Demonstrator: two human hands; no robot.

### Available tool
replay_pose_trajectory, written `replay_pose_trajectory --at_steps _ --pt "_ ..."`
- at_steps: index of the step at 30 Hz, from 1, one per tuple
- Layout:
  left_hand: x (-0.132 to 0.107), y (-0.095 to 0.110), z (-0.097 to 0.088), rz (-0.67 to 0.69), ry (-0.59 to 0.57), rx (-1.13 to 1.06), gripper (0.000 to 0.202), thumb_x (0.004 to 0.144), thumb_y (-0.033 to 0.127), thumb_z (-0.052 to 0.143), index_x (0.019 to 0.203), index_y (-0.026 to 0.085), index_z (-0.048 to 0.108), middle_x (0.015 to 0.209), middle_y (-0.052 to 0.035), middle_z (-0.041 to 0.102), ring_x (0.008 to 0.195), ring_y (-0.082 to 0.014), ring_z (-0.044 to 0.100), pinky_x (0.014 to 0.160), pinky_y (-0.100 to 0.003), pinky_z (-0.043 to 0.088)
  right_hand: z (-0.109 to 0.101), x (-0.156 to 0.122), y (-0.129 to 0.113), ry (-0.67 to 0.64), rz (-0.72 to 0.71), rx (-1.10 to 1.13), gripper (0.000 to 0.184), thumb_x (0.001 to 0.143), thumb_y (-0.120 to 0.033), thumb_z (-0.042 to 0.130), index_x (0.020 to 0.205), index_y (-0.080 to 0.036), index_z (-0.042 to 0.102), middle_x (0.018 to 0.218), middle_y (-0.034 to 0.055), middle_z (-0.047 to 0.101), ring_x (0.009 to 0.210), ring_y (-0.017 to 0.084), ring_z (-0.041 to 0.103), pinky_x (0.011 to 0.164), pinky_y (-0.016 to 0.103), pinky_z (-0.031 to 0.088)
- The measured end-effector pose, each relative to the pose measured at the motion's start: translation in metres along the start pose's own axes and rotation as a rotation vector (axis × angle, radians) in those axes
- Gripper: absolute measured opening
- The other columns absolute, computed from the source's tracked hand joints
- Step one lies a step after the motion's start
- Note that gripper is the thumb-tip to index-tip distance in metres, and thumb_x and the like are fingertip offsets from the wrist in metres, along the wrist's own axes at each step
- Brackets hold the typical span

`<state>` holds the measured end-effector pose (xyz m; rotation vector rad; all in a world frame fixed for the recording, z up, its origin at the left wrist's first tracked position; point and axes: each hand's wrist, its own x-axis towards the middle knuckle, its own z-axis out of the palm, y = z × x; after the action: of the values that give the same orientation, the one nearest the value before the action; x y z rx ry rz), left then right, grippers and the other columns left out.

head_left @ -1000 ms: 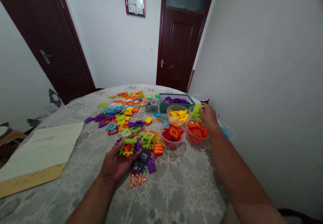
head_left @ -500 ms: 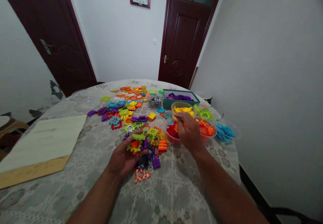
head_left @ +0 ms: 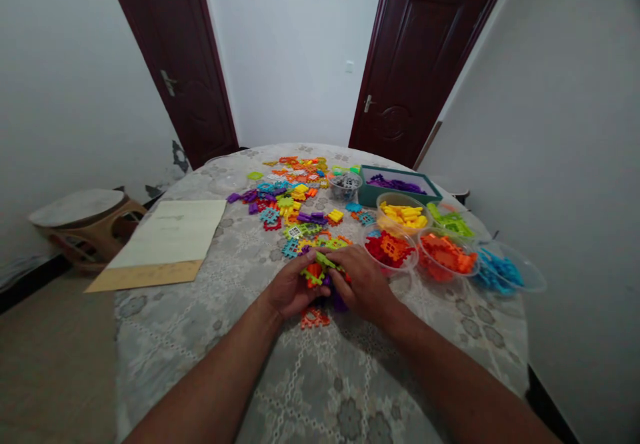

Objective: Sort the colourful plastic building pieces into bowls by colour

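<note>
My left hand is closed around a small bunch of plastic building pieces, lime green and orange with notched edges. My right hand meets it from the right, its fingers closed on a lime green piece at the top of the bunch. Both hands hide part of what they hold. Beneath them lie purple pieces, partly covered. An orange notched piece rests on the tablecloth just in front of the hands.
Clear bowls of red, yellow, orange and blue pieces stand at the right. Behind them is a green box with purple pieces. Mixed pieces spread across the table's middle. A cream folder lies at the left.
My right hand has left the bowls and come over to my left hand, onto the green piece. The whole view has swung left, so things appear shifted right.
</note>
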<state>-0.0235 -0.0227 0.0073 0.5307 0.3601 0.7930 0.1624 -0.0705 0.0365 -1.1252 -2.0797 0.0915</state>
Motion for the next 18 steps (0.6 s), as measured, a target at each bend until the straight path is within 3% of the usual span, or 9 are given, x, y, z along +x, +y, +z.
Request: replay_pose_trajectory --at_steps 3,7,10,14,16,18 --pt "-0.001 0.002 0.001 -0.025 0.029 -0.018 0.024 0.097 0.028 0.068 0.115 0.013 0.073 0.098 -0.0109 0.075 0.079 -0.0213 0.075 0.058 -0.031 0.066 -0.002 0.0 0.001 0.045 0.037 -0.029 0.028 0.103 -0.019 0.056 0.127 -0.024 0.07 0.112 0.0094 0.072 0.105 0.026 0.065 0.097 0.044 0.053" --pt "-0.004 0.01 0.007 -0.035 0.083 0.001 0.035 0.095 0.03 0.069 0.126 0.013 0.07 0.113 -0.0166 0.077 0.092 -0.0294 0.079 0.06 -0.033 0.067 -0.024 0.005 0.013 0.183 0.129 -0.091 0.025 0.102 -0.022 0.056 0.119 -0.02 0.074 0.098 0.0085 0.073 0.09 0.022 0.068 0.085 0.036 0.056" --pt "-0.005 0.015 0.009 -0.028 0.142 0.045 0.041 0.093 0.027 0.07 0.132 0.014 0.067 0.121 -0.0194 0.075 0.098 -0.0323 0.079 0.063 -0.033 0.068 -0.06 0.006 0.039 0.335 0.237 -0.171 0.026 0.099 -0.024 0.056 0.116 -0.021 0.076 0.103 0.0085 0.078 0.094 0.022 0.072 0.091 0.036 0.057" --pt "-0.005 0.017 0.009 -0.03 0.174 0.084 0.049 0.091 0.023 0.071 0.139 0.015 0.063 0.12 -0.0202 0.076 0.102 -0.0359 0.079 0.064 -0.036 0.069 -0.124 -0.009 0.085 0.581 0.498 -0.37 0.035 0.095 -0.024 0.052 0.118 -0.018 0.077 0.115 0.0106 0.079 0.103 0.025 0.073 0.098 0.038 0.055" --pt "-0.006 0.017 0.01 -0.03 0.19 0.089 0.053 0.09 0.022 0.072 0.142 0.015 0.06 0.119 -0.0199 0.076 0.103 -0.0372 0.078 0.064 -0.037 0.069 -0.152 -0.02 0.106 0.613 0.648 -0.485 0.04 0.093 -0.023 0.051 0.124 -0.017 0.076 0.118 0.0122 0.079 0.104 0.026 0.073 0.1 0.038 0.054" --pt "-0.006 0.017 0.011 -0.025 0.211 0.087 0.058 0.089 0.02 0.072 0.145 0.017 0.058 0.12 -0.0198 0.076 0.104 -0.038 0.078 0.063 -0.038 0.069 -0.174 -0.027 0.125 0.549 0.79 -0.621 0.041 0.094 -0.024 0.051 0.127 -0.017 0.075 0.116 0.0133 0.079 0.102 0.027 0.074 0.098 0.038 0.054"
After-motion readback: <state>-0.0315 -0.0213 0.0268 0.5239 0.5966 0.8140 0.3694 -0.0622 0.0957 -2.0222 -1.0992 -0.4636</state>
